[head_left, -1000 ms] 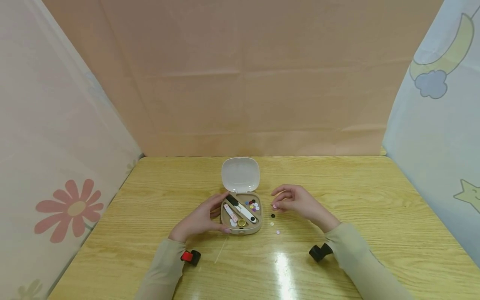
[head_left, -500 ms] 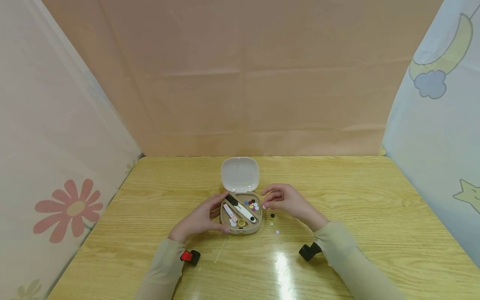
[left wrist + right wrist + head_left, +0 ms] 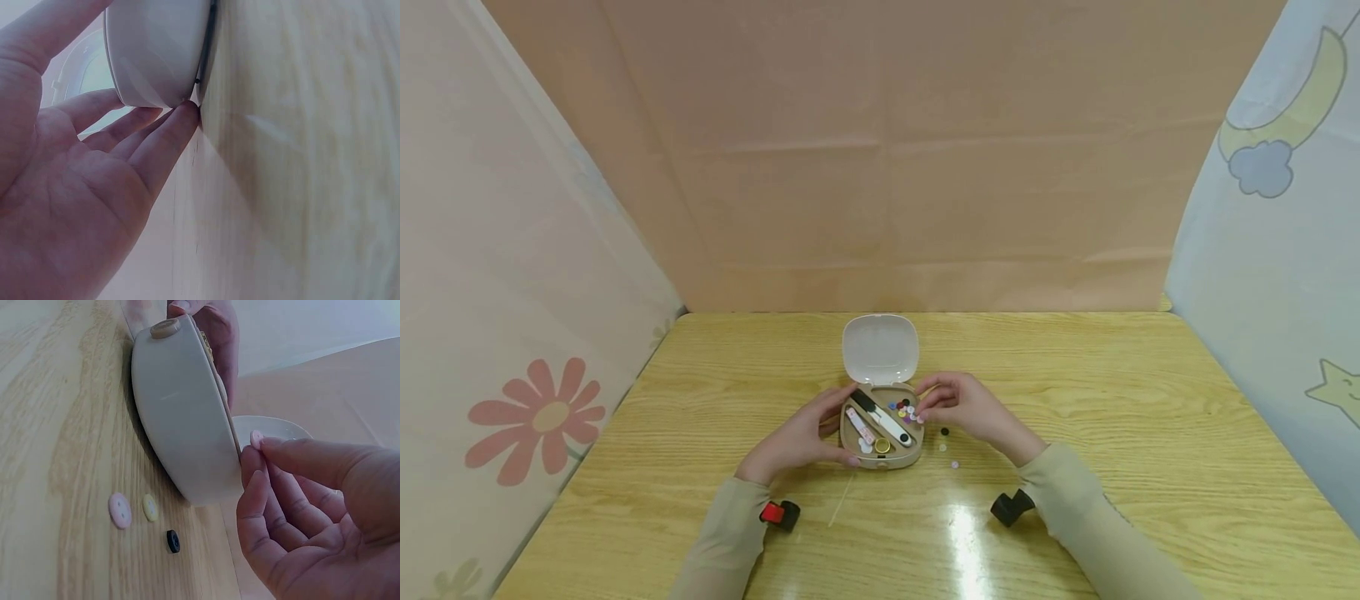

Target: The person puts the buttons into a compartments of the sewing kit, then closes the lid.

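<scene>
A beige sewing box (image 3: 886, 462) sits on the table with its lid (image 3: 881, 348) raised. My left hand (image 3: 799, 433) holds the box from its left side, thumb at the front corner and fingers at the back; in the left wrist view the fingertips (image 3: 186, 112) touch its wall. Over the right compartment, which has several coloured buttons (image 3: 903, 409) in it, my right hand (image 3: 970, 408) pinches a pink button (image 3: 256, 439) between thumb and forefinger. Thread snips (image 3: 883, 419) with a black end lie in the middle compartment.
Right of the box, a black button (image 3: 945, 432), a yellow button (image 3: 150, 507) and another pink button (image 3: 120, 510) lie on the table (image 3: 1075, 375). A tape-like strip (image 3: 860, 425) and a gold ring-shaped piece (image 3: 882, 446) fill the left compartment. A thin pale strand (image 3: 842, 500) lies in front.
My right hand has moved left with the pink button, from the table beside the box to above the button compartment. My left hand has stayed on the box.
</scene>
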Demonstrator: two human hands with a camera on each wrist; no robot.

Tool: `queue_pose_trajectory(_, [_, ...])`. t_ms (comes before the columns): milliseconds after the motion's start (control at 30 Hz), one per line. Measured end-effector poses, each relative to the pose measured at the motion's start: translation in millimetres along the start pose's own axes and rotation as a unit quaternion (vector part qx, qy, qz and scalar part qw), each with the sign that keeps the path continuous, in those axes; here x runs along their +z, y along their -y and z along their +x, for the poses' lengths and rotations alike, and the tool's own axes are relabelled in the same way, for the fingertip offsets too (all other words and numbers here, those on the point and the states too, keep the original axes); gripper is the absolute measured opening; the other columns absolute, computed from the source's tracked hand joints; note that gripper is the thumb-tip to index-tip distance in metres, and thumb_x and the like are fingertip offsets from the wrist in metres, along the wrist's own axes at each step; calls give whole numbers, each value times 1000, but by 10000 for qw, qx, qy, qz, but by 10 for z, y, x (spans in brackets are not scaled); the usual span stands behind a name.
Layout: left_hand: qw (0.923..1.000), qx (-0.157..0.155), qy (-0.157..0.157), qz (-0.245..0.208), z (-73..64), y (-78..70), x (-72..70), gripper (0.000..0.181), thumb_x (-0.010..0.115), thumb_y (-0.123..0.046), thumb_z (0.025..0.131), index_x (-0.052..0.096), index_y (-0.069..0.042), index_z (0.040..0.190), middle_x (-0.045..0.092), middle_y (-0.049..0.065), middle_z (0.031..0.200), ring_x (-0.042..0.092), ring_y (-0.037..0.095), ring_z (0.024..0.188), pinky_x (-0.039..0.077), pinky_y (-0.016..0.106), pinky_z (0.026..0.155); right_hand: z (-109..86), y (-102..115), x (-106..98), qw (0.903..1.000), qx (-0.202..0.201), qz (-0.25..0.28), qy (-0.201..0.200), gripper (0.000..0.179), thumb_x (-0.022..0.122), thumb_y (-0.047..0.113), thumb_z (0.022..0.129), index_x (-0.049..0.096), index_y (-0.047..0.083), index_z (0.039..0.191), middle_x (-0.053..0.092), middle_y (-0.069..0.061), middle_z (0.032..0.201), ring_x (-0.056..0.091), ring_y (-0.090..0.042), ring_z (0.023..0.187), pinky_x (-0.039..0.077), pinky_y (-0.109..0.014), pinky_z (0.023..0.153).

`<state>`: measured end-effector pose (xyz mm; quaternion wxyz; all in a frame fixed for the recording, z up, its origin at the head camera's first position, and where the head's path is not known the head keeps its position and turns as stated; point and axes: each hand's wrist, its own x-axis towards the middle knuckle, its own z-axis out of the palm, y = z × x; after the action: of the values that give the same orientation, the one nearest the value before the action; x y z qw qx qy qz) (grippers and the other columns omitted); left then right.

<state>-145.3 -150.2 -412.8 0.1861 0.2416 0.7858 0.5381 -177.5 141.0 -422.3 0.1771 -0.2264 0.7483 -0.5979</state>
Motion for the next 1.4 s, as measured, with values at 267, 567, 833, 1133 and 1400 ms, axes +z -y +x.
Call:
queue_pose_trajectory(267, [10000,-43,10,26,-2,9,1,101,84,-2,71,23,-5,151,26,20,149,29,36,136,31,49,108,13,10,35,10000,-33,-67,-41,33,69,-2,86,56,-9,116,69,-18,94,67,-27,87,55,-45,81])
queue_pose_trajectory(567, [9999,-20,-87,88,51,252,5,104,85,-5,69,24,-14,153,25,14,151,29,32,137,32,45,109,31,18,74,9999,-36,-37,-87,35,70,-4,84,56,-11,116,68,-20,94,67,-30,88,55,-28,79])
queue_pose_trajectory(833, [10000,5,-80,39,47,282,-1,102,86,-10,69,26,-18,152,26,11,151,30,29,137,32,41,109,38,0,87,10000,-45,24,-64,35,71,-4,83,56,-10,115,68,-20,93,67,-30,86,56,-30,77])
queue_pose_trajectory(1133, [9999,5,-75,68,48,287,-5,102,85,-11,70,26,-18,152,27,10,150,30,29,137,32,41,109,37,-3,86,10000,-38,62,-68,34,69,-4,85,56,-11,115,68,-21,95,67,-32,88,56,-34,78])
queue_pose_trajectory(1400, [9999,34,-71,118,64,280,0,102,86,-11,70,26,-18,152,29,10,149,30,28,137,33,39,109,20,-2,70,9999,-29,53,-81,33,68,-3,86,57,-10,116,68,-21,95,67,-32,88,56,-39,78])
